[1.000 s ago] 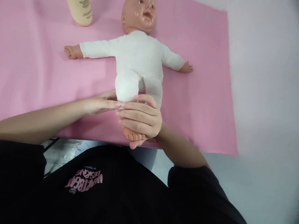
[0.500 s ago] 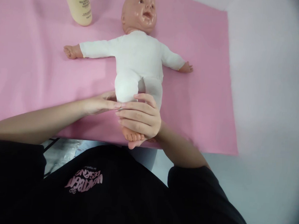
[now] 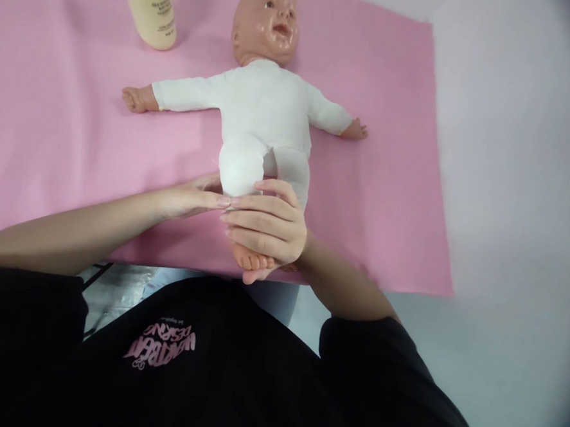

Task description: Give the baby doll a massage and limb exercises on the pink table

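Note:
A baby doll (image 3: 267, 112) in a white bodysuit lies face up on a pink mat (image 3: 67, 136), head away from me and arms spread. My right hand (image 3: 267, 228) is wrapped around the doll's lower leg, and its bare foot sticks out below my fingers. My left hand (image 3: 192, 198) rests flat against the same leg from the left, its fingertips touching those of my right hand. The doll's other leg is mostly hidden behind my right hand.
A cream lotion bottle (image 3: 150, 9) stands on the mat at the far left of the doll's head. The mat lies on a white table (image 3: 513, 189), whose near edge runs just in front of my black shirt.

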A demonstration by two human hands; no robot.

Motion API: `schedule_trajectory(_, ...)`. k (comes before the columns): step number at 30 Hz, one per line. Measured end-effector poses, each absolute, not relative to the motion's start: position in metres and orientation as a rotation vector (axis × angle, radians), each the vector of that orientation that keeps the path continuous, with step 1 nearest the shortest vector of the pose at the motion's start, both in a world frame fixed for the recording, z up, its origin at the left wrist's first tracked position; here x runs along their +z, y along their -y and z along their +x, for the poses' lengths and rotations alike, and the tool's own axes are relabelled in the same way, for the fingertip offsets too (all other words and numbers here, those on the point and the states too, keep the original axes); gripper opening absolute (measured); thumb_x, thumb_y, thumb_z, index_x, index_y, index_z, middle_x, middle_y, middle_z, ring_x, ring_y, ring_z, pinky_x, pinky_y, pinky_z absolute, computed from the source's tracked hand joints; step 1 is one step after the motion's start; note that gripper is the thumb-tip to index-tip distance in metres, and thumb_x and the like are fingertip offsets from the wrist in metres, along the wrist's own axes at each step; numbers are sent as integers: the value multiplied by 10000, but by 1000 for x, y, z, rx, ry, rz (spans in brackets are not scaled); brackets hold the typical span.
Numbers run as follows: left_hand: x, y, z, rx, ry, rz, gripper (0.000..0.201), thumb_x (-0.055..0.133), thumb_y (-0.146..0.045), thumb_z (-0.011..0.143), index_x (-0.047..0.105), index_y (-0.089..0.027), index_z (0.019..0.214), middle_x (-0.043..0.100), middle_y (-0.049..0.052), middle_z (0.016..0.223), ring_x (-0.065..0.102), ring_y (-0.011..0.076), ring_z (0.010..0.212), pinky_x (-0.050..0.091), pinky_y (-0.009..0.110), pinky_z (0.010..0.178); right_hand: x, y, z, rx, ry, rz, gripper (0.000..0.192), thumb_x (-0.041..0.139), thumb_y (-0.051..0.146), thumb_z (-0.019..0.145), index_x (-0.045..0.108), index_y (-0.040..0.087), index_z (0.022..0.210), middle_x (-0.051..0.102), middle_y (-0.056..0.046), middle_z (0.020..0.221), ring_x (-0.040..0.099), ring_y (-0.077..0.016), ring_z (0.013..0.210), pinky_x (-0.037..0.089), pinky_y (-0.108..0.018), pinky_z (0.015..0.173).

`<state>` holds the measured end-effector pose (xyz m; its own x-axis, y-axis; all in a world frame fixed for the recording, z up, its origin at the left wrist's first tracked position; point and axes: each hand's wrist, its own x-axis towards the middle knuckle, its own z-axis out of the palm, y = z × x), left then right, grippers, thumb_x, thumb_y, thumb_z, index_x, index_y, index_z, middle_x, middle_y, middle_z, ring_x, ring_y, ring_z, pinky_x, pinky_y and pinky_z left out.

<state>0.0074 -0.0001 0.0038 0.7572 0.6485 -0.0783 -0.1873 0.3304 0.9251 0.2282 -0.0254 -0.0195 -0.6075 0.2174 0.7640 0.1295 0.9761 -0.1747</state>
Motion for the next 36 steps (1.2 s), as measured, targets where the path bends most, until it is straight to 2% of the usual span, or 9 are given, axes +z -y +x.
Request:
schedule_trajectory(4,5,2,8,581,-493,1111,677,925,-536,737,748,-154,1267,802,140,1178,736,385,1243,584,541,1102,-15,25,225,-3,2277,-304,242,610,507,997,817,389,1040,832,90,1032,822,-221,1108,563,-439,1199)
schedule_trajectory(9,6,2,9,589,-478,1114,637,884,-637,764,773,-150,1160,812,137,1119,743,366,1208,578,501,1092,3,26,217,-294,2012,-121,371,555,549,1012,804,313,871,850,63,993,836,-184,997,570,-380,1192)
schedule_trajectory(13,7,2,10,577,-459,1126,618,883,-646,766,775,-165,1138,818,117,1092,753,339,1168,583,462,1069,-6,25,222,-61,2238,-263,322,576,540,1005,833,358,939,852,87,962,848,-210,984,582,-425,1183)
schedule_trajectory(17,7,2,10,582,-471,1125,631,897,-627,750,774,-158,1153,815,123,1077,758,348,1164,584,485,1068,-21,21,228,133,2284,-271,268,606,503,1006,847,390,973,850,95,967,850,-217,1009,571,-429,1193)
schedule_trajectory(25,3,-1,6,558,-473,1138,632,930,-606,736,788,-168,1169,818,119,1124,759,330,1149,605,430,1017,-12,25,224,-37,2162,-196,270,594,484,1032,835,366,996,856,98,1072,830,-191,1102,474,-405,1286)
schedule_trajectory(29,3,-1,6,551,-472,1141,627,929,-625,741,796,-159,1139,817,127,1136,765,323,1127,623,408,976,-15,24,227,108,2201,-239,221,622,454,1005,834,408,1046,847,102,1054,822,-211,1138,519,-421,1248)
schedule_trajectory(32,3,-1,6,556,-460,1153,605,920,-625,755,799,-166,1131,817,123,1127,765,323,1130,624,419,989,-18,23,229,214,2272,-349,221,632,478,991,837,405,1028,849,95,1009,835,-216,1084,544,-418,1219)
schedule_trajectory(36,2,-2,6,554,-446,1167,606,923,-594,761,789,-157,1160,815,131,1125,754,345,1173,610,458,1039,-16,25,226,148,2288,-399,269,629,545,989,830,368,964,845,87,953,846,-214,1001,566,-433,1198)
